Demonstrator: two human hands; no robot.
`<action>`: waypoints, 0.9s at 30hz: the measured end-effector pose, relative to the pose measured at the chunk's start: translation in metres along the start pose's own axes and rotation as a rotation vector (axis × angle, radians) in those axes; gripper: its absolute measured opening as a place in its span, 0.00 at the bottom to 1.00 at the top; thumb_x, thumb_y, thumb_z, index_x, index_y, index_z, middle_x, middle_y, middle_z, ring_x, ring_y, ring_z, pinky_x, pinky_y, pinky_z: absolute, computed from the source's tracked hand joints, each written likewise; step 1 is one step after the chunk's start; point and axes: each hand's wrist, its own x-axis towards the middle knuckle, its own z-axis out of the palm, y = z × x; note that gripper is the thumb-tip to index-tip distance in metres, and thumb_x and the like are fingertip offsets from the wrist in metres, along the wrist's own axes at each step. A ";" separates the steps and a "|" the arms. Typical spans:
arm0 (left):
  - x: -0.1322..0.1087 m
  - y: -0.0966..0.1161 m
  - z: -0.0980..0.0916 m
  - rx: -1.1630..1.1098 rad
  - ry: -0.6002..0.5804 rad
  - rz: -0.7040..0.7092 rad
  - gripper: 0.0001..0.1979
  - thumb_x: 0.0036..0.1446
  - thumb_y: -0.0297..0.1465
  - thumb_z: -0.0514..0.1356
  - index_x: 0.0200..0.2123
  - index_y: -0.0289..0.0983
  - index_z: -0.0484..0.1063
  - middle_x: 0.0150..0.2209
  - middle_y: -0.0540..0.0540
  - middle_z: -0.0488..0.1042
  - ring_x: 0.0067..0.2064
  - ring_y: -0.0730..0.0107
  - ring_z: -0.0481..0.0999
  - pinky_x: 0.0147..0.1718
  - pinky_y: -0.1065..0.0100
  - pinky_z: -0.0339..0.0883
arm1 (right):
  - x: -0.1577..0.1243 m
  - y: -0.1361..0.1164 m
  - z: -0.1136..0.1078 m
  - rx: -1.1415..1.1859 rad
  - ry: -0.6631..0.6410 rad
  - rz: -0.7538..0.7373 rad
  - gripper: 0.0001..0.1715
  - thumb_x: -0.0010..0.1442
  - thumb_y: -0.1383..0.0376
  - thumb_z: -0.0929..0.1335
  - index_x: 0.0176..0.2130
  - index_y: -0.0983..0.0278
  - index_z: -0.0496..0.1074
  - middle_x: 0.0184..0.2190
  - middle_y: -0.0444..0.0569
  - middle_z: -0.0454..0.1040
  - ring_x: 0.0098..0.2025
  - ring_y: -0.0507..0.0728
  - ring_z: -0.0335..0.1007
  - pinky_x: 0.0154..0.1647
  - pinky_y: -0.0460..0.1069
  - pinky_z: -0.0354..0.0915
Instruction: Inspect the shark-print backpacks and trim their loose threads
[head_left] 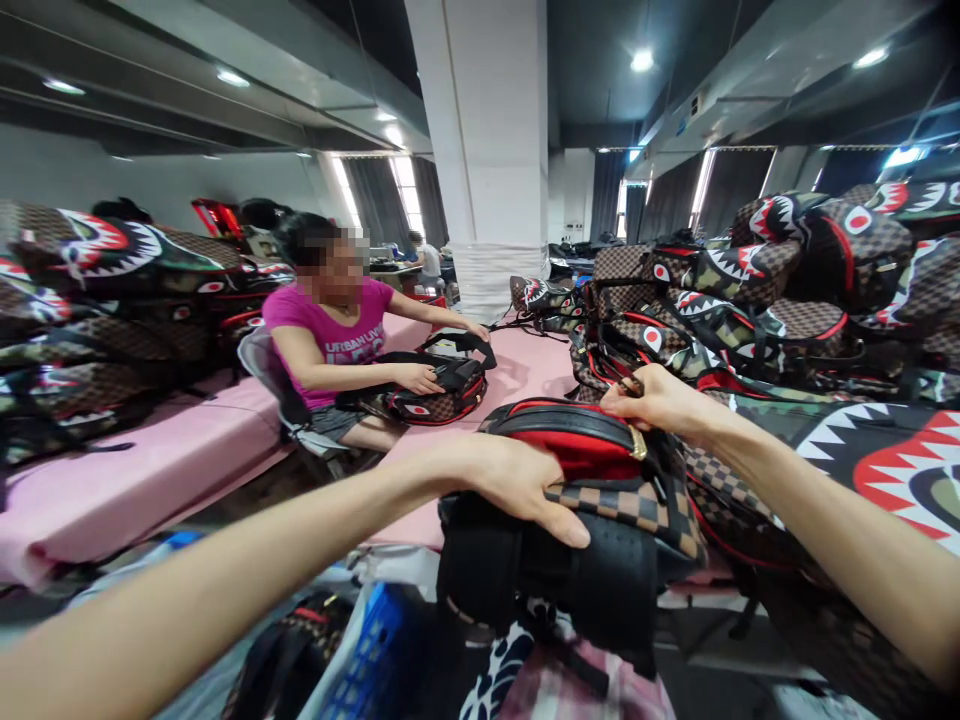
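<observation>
A brown-checked backpack (607,505) with black straps and a red-lined opening stands in front of me at the table's edge. My left hand (525,485) grips its near side, thumb outside on the checked panel, the other fingers partly hidden at the red lining (559,450). At the right end of the opening my right hand (652,405) is closed in a pinch by the black zipper edge (577,420). A small dark piece shows at its fingertips; I cannot tell if it is a zipper pull or a strap. Gold-coloured metal (638,442) glints just below that hand.
Shark-mouth backpacks (750,260) are heaped on my right, close to my right arm. Across the pink table (525,350) a seated person (337,330) handles another backpack (442,390). A blue basket (367,650) and bagged items lie below left. A pillar (487,130) rises behind.
</observation>
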 end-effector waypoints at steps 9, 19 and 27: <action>0.022 -0.013 -0.016 -0.398 -0.374 0.047 0.19 0.40 0.42 0.65 0.34 0.38 0.74 0.33 0.51 0.76 0.34 0.69 0.71 0.32 0.73 0.65 | 0.007 0.013 0.005 -0.056 0.050 -0.080 0.12 0.48 0.60 0.64 0.21 0.67 0.65 0.18 0.41 0.60 0.20 0.47 0.51 0.20 0.44 0.49; 0.004 0.018 0.003 -0.035 0.019 0.031 0.16 0.46 0.45 0.60 0.30 0.37 0.74 0.23 0.53 0.70 0.22 0.75 0.64 0.20 0.75 0.53 | -0.014 0.016 0.003 -0.041 0.042 -0.136 0.17 0.50 0.56 0.64 0.21 0.67 0.64 0.19 0.41 0.59 0.22 0.48 0.52 0.22 0.44 0.52; 0.007 0.002 0.000 -0.261 -0.156 0.246 0.19 0.50 0.37 0.58 0.45 0.37 0.71 0.41 0.50 0.73 0.40 0.67 0.69 0.37 0.74 0.61 | -0.011 0.017 0.012 -0.104 0.137 -0.104 0.18 0.52 0.56 0.64 0.24 0.68 0.70 0.20 0.43 0.67 0.23 0.50 0.61 0.24 0.45 0.57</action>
